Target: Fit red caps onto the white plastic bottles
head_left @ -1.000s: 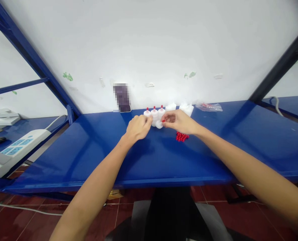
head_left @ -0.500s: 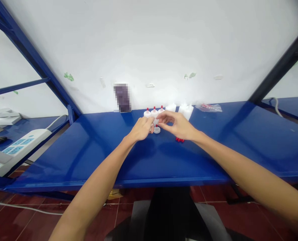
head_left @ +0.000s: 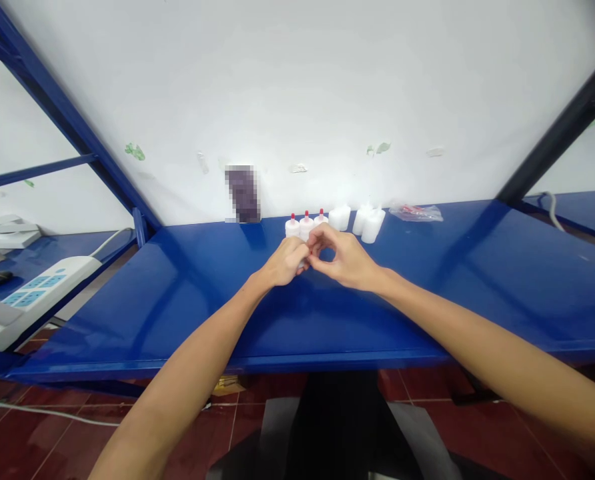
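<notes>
My left hand [head_left: 283,263] and my right hand [head_left: 346,259] meet fingertip to fingertip just above the blue shelf [head_left: 187,300]. Both hands are closed in a pinch around something small. Only a sliver of white shows between the fingers, too little to name. Right behind the hands stand three small white bottles with red tips [head_left: 306,224] in a row. To their right are several white bottles without tips [head_left: 370,224].
A clear plastic bag [head_left: 416,213] lies at the back right by the wall. A blurred dark phone [head_left: 242,195] leans on the wall at the back. A white power strip [head_left: 32,293] sits on the neighbouring shelf at left. Blue frame posts rise on both sides.
My right hand has moved left and nearer, covering the pile of red caps. A white cap lay on the shelf half a second ago; both hands have now closed together over that spot.
</notes>
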`<action>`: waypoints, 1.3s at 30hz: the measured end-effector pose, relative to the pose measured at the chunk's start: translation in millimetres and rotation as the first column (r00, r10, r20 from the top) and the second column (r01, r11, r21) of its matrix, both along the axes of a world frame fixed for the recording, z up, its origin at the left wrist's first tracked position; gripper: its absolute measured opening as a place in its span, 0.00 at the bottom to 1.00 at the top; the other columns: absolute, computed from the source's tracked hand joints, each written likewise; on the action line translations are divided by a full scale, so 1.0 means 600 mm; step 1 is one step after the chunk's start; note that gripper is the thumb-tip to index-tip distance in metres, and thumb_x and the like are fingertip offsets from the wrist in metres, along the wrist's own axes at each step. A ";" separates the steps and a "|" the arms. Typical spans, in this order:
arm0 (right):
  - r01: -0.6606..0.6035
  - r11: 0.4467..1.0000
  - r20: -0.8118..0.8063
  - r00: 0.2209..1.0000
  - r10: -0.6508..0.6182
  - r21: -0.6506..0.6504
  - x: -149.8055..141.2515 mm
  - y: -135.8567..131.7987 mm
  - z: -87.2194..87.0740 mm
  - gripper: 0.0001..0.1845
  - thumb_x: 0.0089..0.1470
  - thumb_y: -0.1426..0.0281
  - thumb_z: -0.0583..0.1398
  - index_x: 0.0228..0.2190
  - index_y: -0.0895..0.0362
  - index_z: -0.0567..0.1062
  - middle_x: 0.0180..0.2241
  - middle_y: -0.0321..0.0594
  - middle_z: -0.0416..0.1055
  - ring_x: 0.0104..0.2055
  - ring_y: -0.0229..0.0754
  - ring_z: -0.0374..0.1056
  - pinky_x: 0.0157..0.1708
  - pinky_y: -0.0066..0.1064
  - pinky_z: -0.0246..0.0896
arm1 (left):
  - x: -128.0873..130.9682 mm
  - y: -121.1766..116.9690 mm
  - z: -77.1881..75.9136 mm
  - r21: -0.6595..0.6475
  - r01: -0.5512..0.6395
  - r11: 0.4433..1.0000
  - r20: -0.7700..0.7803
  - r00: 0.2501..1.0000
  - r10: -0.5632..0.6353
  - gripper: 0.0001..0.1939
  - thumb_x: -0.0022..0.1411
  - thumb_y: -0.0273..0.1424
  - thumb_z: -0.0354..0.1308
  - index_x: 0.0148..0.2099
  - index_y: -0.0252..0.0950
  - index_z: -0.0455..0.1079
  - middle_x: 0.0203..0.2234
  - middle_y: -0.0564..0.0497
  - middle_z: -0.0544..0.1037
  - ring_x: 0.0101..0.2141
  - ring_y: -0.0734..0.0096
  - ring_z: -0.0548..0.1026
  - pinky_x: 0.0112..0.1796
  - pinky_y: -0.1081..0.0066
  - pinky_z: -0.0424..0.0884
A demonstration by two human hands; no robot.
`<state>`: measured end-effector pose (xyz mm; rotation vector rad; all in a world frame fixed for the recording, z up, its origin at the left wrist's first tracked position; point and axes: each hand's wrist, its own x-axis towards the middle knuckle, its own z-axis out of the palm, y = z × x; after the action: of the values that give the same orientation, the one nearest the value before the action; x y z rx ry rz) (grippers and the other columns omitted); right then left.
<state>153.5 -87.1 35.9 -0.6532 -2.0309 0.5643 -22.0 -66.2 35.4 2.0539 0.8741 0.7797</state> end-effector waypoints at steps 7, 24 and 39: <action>0.036 0.998 -0.087 0.996 -0.030 0.060 -0.007 0.003 0.003 0.10 0.50 0.76 0.59 0.35 0.53 0.67 0.31 0.34 0.70 0.32 0.37 0.69 0.36 0.33 0.69 | 0.013 -0.003 0.001 0.130 -0.118 0.985 0.061 0.992 0.111 0.15 0.59 0.35 0.45 0.23 0.35 0.61 0.13 0.54 0.65 0.20 0.74 0.65 0.26 0.73 0.61; 0.224 0.974 0.373 0.907 -0.195 -0.035 0.006 0.065 0.029 0.06 0.48 0.78 0.62 0.26 0.58 0.78 0.26 0.39 0.77 0.29 0.42 0.74 0.33 0.34 0.67 | -0.012 0.016 0.003 0.286 -0.583 0.760 0.169 0.812 0.559 0.25 0.66 0.37 0.44 0.20 0.34 0.68 0.14 0.53 0.70 0.20 0.73 0.69 0.29 0.72 0.63; 0.015 0.998 -0.162 0.987 -0.025 -0.068 -0.019 -0.001 0.018 0.19 0.53 0.70 0.62 0.43 0.50 0.60 0.35 0.35 0.72 0.35 0.39 0.72 0.39 0.35 0.71 | 0.017 -0.008 0.013 -0.384 0.123 0.915 0.403 0.914 0.046 0.14 0.59 0.41 0.41 0.35 0.38 0.60 0.11 0.56 0.61 0.13 0.72 0.60 0.17 0.72 0.59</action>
<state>142.3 -87.7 46.8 -0.6453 -1.8580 0.6547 -11.7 -71.2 43.1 1.4703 0.6841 0.8797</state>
